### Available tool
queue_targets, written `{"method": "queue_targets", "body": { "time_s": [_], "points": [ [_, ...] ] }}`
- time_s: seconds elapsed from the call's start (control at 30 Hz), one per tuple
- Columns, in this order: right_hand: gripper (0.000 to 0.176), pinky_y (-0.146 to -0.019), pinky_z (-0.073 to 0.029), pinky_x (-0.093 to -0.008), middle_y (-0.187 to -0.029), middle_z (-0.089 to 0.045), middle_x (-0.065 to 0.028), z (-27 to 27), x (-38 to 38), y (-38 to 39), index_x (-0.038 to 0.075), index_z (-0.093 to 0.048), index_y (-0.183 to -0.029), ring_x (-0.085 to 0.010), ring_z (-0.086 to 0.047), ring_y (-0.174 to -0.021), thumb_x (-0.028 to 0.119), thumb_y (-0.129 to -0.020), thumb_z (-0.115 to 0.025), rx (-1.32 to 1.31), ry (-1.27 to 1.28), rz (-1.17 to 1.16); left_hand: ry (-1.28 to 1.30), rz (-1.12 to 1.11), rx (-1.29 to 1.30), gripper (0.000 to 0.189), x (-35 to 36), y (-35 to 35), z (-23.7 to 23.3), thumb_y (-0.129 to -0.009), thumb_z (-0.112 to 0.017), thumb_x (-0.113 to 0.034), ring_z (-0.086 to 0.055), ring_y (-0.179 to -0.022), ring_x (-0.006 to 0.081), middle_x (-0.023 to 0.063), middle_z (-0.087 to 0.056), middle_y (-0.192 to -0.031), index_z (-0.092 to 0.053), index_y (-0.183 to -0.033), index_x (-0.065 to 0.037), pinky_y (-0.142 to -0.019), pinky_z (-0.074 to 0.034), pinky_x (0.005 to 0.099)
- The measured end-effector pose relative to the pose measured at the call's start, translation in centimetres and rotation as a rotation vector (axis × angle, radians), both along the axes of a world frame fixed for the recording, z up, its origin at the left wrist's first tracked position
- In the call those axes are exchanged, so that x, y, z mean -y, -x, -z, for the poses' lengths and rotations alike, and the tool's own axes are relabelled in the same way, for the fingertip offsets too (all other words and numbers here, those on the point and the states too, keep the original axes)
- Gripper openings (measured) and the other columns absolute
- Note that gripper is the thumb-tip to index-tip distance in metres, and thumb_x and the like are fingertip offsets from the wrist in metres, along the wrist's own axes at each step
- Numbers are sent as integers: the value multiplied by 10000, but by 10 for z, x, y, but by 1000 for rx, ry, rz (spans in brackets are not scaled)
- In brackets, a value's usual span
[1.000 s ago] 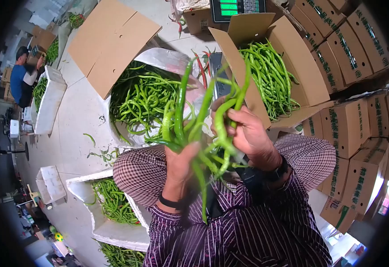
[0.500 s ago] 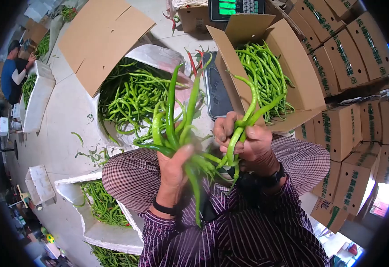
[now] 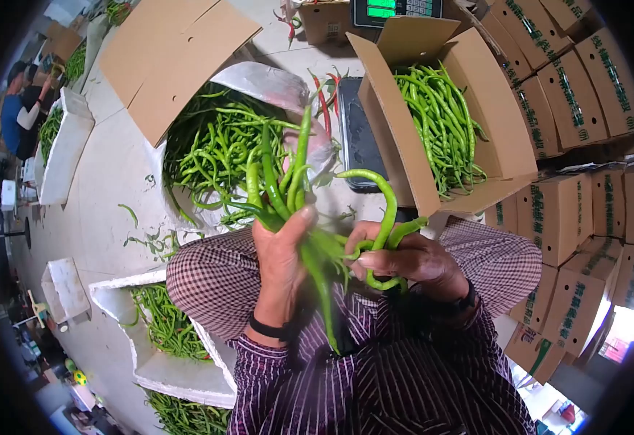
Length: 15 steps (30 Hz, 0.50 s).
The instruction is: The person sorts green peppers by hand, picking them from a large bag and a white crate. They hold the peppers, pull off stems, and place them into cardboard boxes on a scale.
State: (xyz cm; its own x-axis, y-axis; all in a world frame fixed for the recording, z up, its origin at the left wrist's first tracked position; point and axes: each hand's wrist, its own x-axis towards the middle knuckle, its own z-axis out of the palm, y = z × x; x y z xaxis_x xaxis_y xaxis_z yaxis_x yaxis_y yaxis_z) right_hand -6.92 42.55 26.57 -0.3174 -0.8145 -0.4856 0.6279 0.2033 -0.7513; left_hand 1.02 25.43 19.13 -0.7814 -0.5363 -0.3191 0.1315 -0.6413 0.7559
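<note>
A loose bunch of long green chili peppers (image 3: 272, 177) is gripped in my left hand (image 3: 282, 246), tips pointing up and one pepper hanging down below the palm. Close on its right, my right hand (image 3: 411, 261) is closed around a few curved green chili peppers (image 3: 386, 206). One of these arches high above the fingers. The stem ends from both hands come together between them. Ahead to the left, a lined container holds a heap of green chili peppers (image 3: 223, 148). Ahead to the right, an open cardboard box (image 3: 495, 109) contains peppers lying mostly lengthwise.
The box rests by a scale platform (image 3: 360, 134), whose lit display (image 3: 397, 10) is behind. Red chili peppers (image 3: 323, 101) lie beside it. White foam boxes (image 3: 179, 373) stand left, stacked cartons (image 3: 571, 94) right. A person (image 3: 23, 109) works at far left.
My right hand has lowered and turned, bringing its peppers down and bending them into a curve. My left hand keeps its bunch in nearly the same place.
</note>
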Motion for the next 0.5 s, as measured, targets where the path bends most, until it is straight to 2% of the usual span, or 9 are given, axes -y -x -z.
{"method": "queue_targets", "body": {
  "time_s": [0.1,0.17,0.23,0.27,0.3,0.37,0.43,0.47,0.5],
  "points": [
    [424,-724,-408,-217,-925,-592,-36,10,-4,-10,10,-573,-1095,-88,-541,-843,358,-862,-641,11,-16,32,64,24,-7,501,-4,-1,-6,-765,-708,-10,-607,-839,159,91,-622,-992,-498,-1219,16,-780,-505,270],
    [384,-758,-426,-220,-1025,-603,-63,18,-6,-11,9,-566,-1131,-105,-565,-891,302,-890,-631,-5,-15,47,86,26,-15,490,-3,0,-7,-766,-708,-11,-606,-826,155,88,-623,-981,-503,-1211,19,-766,-506,265],
    [345,-810,-456,-257,-1142,-588,-91,21,-2,1,8,-554,-1183,-143,-589,-939,222,-917,-606,-112,-5,-278,111,29,-29,479,-2,0,-8,-767,-707,-11,-606,-812,152,84,-624,-970,-509,-1202,23,-753,-507,260],
    [345,-810,-456,-257,-1142,-588,-91,27,-3,-2,8,-554,-1183,-143,-589,-939,222,-917,-606,-113,-4,-282,103,38,6,494,-1,0,-8,-785,-680,-5,-597,-857,134,71,-622,-1014,-499,-1243,15,-775,-493,257],
    [336,-818,-470,-283,-1144,-592,-107,36,-4,-7,11,-548,-1200,-181,-610,-943,187,-919,-596,-199,82,-177,94,47,42,510,0,0,-9,-803,-653,1,-587,-902,116,57,-619,-1058,-488,-1285,8,-797,-478,253],
    [331,-827,-485,-309,-1145,-597,-124,43,-4,-8,13,-542,-1217,-219,-631,-947,153,-920,-586,-283,172,-81,80,8,117,430,3,1,5,-833,-627,11,-580,-829,99,36,-624,-1008,-526,-1252,1,-730,-471,247],
    [379,-851,-493,-374,-1154,-605,-173,45,2,-3,-3,-520,-1241,-309,-641,-973,134,-895,-590,-877,-45,-23,4,-82,160,412,3,5,15,-840,-617,18,-582,-821,103,33,-622,-1001,-528,-1243,3,-722,-474,242],
    [412,-870,-487,-392,-1185,-589,-211,27,12,-4,-22,-495,-1250,-362,-633,-998,120,-874,-582,-727,-148,177,-45,-123,124,384,1,6,19,-840,-620,20,-587,-810,108,35,-621,-994,-538,-1215,2,-713,-479,242],
    [474,-894,-474,-406,-1242,-561,-221,25,16,3,-36,-452,-1278,-366,-622,-1026,135,-858,-587,-824,-176,145,7,-127,106,353,2,6,32,-839,-624,18,-595,-818,112,43,-623,-990,-550,-1184,3,-717,-487,245]
  ]
}}
